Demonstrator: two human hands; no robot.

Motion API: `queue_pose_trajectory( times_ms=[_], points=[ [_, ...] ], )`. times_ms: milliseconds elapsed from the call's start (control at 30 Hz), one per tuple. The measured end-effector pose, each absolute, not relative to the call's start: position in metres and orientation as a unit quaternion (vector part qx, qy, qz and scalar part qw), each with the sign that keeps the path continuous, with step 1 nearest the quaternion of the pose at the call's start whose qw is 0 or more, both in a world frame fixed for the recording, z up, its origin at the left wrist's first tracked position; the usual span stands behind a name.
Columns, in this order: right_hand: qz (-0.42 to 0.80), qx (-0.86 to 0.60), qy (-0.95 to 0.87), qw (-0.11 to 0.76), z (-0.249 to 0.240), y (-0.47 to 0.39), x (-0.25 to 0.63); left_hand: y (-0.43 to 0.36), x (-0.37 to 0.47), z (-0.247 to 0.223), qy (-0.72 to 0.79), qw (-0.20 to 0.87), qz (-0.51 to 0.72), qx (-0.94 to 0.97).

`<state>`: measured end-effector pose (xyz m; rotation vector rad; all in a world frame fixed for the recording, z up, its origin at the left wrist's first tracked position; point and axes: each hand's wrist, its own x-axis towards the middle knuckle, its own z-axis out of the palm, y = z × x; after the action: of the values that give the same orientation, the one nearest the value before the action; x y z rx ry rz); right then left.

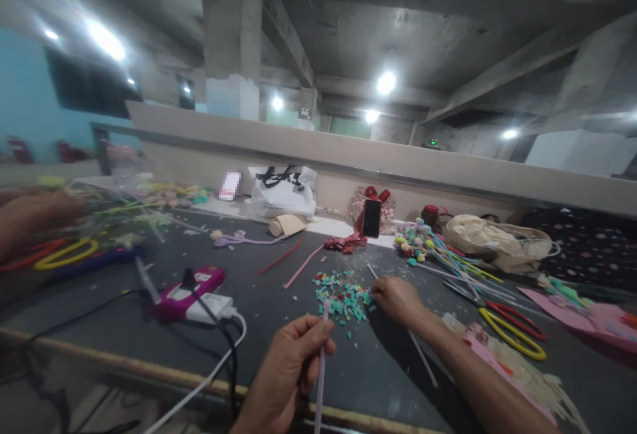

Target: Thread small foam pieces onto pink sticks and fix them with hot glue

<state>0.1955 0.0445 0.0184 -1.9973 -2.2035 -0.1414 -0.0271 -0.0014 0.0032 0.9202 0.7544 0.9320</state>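
Observation:
My left hand [293, 367] is closed at the near side of the dark table, thumb and fingers pinching a thin pale pink stem [321, 387]. The stem stands roughly upright, its thicker tip showing above the thumb. Just beyond lies a loose pile of small pieces [346, 298], mostly teal with a few red and yellow ones. At the pile's right edge my right hand [398, 298] reaches down, fingers drawn together; what they hold, if anything, is hidden. A pale thin stick [423, 358] on the table passes beneath this hand.
Scissors with red and yellow handles [515, 334] lie right, near bundled flower stems [448, 258]. A magenta box [192, 291] with a white plug and cables lies left. A phone [371, 218] stands behind. Another person's hand [44, 215] is at far left.

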Motion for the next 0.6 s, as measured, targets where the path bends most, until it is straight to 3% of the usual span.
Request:
queue_pose_trajectory(
  times_ms=[367,600],
  points=[
    [0.118,-0.631,-0.737,0.211,0.016,0.053,0.19,-0.003,-0.027,0.003,0.344,0.73,0.419,0.416],
    [0.16,-0.635,-0.721,0.228,0.009,0.046,0.206,-0.004,-0.025,0.002,0.341,0.729,0.42,0.42]
  ],
)
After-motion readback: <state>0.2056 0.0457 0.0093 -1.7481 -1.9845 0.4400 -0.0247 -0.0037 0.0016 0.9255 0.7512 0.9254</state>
